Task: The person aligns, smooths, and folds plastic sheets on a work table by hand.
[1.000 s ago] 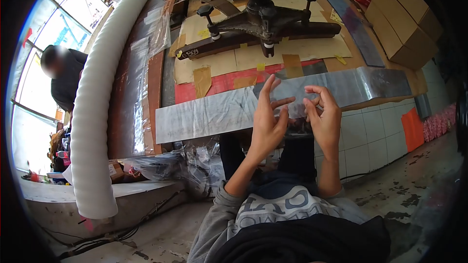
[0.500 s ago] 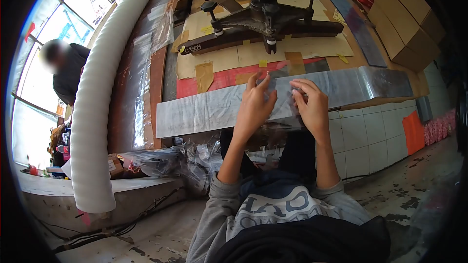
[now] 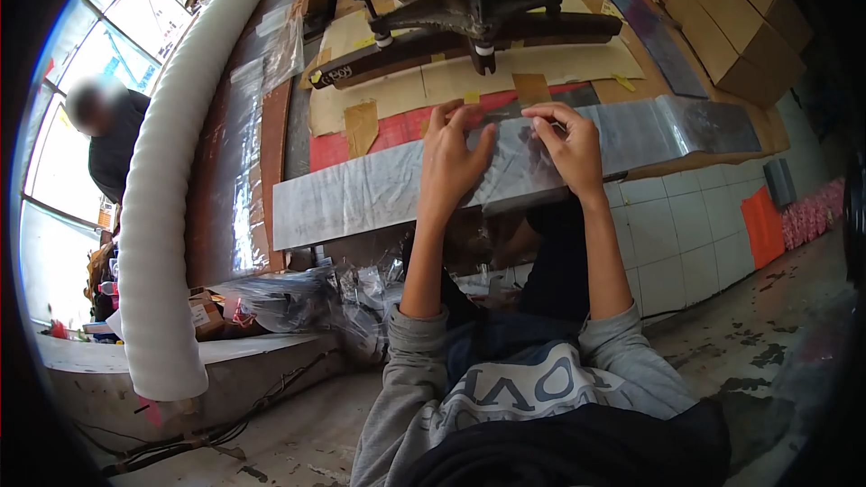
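Observation:
A thin, see-through plastic film [image 3: 511,155] spans the gap between my two hands, its edges hard to make out. On its left side my left hand [image 3: 451,151] has curled fingers at the film's upper edge, with the thumb standing apart. My right hand [image 3: 570,146] pinches the film's other side between thumb and fingertips. Both hands are above a long, cloudy plastic-covered strip [image 3: 352,197] along the near edge of the bench. Behind them lie a red strip [image 3: 326,151] and brown tape [image 3: 362,129].
A dark metal clamp frame [image 3: 478,27] stands over cardboard sheets at the back. A long white foam roll [image 3: 162,216] borders the left side, with a person [image 3: 115,140] beyond it. Cardboard boxes [image 3: 735,27] sit at the right. Crumpled clear plastic [image 3: 361,302] hangs below the bench.
Both hands have moved left and slightly up in view, with the film between them. My left hand's fingers are more curled. The view has shifted slightly.

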{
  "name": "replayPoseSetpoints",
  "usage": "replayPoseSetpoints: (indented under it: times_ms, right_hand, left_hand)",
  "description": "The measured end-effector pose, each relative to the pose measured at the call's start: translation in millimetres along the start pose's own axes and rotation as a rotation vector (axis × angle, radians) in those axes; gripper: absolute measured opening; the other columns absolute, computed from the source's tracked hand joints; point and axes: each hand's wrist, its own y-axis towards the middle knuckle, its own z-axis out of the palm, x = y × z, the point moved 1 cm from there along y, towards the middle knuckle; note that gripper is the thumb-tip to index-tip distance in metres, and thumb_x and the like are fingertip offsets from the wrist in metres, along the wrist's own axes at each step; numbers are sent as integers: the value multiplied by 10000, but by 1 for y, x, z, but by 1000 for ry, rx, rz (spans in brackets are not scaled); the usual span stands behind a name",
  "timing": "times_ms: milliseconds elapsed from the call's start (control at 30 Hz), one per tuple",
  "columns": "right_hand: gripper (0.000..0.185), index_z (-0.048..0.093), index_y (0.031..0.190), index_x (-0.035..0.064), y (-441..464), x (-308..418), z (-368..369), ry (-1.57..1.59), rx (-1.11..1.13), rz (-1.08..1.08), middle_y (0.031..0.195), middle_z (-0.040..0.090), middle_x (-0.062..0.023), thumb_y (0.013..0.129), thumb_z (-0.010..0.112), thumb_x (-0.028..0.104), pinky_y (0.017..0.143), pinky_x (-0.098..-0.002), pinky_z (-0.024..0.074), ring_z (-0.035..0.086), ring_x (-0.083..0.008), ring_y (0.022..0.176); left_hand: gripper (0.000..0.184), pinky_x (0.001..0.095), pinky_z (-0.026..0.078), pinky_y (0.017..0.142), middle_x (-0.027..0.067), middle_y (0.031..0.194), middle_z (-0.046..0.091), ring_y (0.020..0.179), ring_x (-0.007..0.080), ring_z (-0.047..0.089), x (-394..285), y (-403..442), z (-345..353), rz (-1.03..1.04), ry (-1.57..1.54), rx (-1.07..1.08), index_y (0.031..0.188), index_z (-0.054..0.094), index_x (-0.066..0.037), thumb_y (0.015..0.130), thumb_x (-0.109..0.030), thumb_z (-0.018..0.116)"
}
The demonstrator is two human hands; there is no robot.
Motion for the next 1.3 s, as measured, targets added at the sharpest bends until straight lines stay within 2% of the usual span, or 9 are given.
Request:
replayPoseSetpoints:
  times_ms: [100, 233, 333, 467, 567, 767, 1067, 1167, 1300]
  right_hand:
    - [156, 693, 948, -7, 1, -4, 1, 19, -35, 0, 944, 692, -86, 861, 567, 25, 673, -243, 538, 690, -152, 750]
    - [157, 699, 950, -1, 5, -4, 4, -18, -74, -13, 947, 704, -106, 852, 583, 37, 727, -266, 537, 695, -179, 833]
    - [176, 687, 1009, -22, 14, -11, 3, -122, -12, 19, 963, 703, -94, 877, 580, 21, 770, -235, 498, 662, -128, 858]
    - [183, 693, 1013, 4, 20, -11, 4, -261, 0, 45, 955, 715, -98, 869, 591, 53, 777, -259, 498, 673, -157, 864]
    - [170, 705, 973, 41, 24, -14, 6, -288, -10, -46, 931, 701, -135, 839, 607, 76, 788, -323, 516, 684, -257, 862]
    - [173, 707, 969, 41, 28, -11, 5, -350, 15, -59, 940, 699, -136, 826, 623, 85, 795, -327, 518, 680, -270, 883]
    - [180, 707, 945, 20, 26, -14, 7, -325, -5, -120, 944, 696, -144, 825, 631, 130, 796, -325, 522, 679, -272, 888]
    - [225, 697, 1003, 23, 27, -13, 6, -336, 35, -56, 981, 701, -127, 860, 639, 187, 811, -299, 502, 677, -240, 920]
    - [196, 702, 937, 11, 25, -11, 7, -294, -7, -83, 933, 695, -151, 842, 624, 163, 780, -326, 523, 678, -278, 883]
  left_hand:
    - [316, 395, 468, 882, 205, 1132, 613, 1069, 343, 590, 3, 0, 2, -17, 21, -13, 1046, 678, -33, 821, -255, 676]
    - [357, 434, 448, 909, 273, 1139, 577, 1076, 400, 561, 5, 1, 3, -1, 11, -23, 1044, 659, 19, 810, -250, 686]
    - [368, 435, 450, 905, 276, 1134, 580, 1079, 400, 560, 2, 1, 3, -10, -23, -39, 1045, 657, 26, 812, -257, 685]
    - [349, 429, 465, 881, 277, 1140, 584, 1069, 385, 575, 4, 1, 2, 16, 14, -31, 1047, 661, 11, 813, -247, 685]
    - [334, 428, 468, 877, 272, 1142, 588, 1050, 384, 588, 2, 1, 1, 40, 37, -71, 1047, 662, 5, 815, -235, 679]
    - [317, 422, 481, 857, 261, 1133, 598, 1012, 391, 605, 6, 2, 3, 2, -39, -40, 1039, 661, 9, 814, -213, 674]
    - [256, 394, 521, 743, 213, 1074, 619, 875, 352, 642, 8, 2, 6, 14, -82, -26, 1006, 652, 29, 814, -142, 649]
    - [234, 397, 522, 744, 217, 1071, 617, 856, 353, 643, 11, 2, 9, 54, -63, -42, 1000, 645, 28, 815, -114, 638]
    - [245, 336, 525, 701, 183, 1055, 637, 779, 288, 685, 11, 2, 8, 64, -16, -38, 1037, 653, 14, 845, -136, 629]
